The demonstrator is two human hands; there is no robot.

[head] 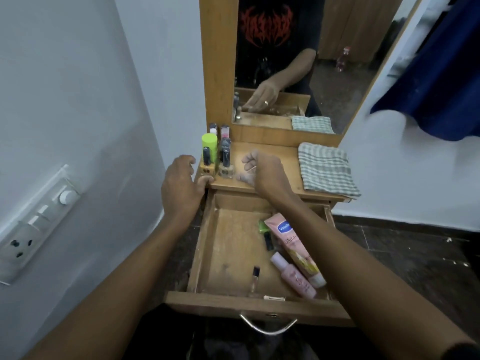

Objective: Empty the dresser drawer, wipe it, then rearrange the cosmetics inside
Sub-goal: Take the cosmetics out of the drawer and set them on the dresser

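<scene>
A dresser's pulled-out wooden drawer (233,245) sits at 6 o'clock below the person, part emptied, its bare floor scuffed and dusty. Toward its 3 o'clock side lie a long pink-and-yellow lotion tube (293,245), a small pink bottle with a white cap (293,278) just beside it, and a green item (263,227) and a black stick (268,241) near the tube's top. A slim clear vial with a black cap (255,278) lies near the front wall at 6 o'clock, above the curved metal handle (268,327). On the wooden dresser top (275,154) at 12 o'clock, nail polish bottles (225,162) and a lime-green canister (209,145) stand clustered at the 9 o'clock end; a folded green-and-white checked cloth (326,170) lies at the 3 o'clock end. The left hand (181,183) rests its thumb on the top's front-left corner, fingers loosely curled and holding nothing. The right hand (262,170) hovers over the top beside the bottles, fingers curled and blurred; whether it grips anything cannot be told. A wood-framed mirror (298,61) rises behind, with a white switch panel (39,224) at 9 o'clock.
</scene>
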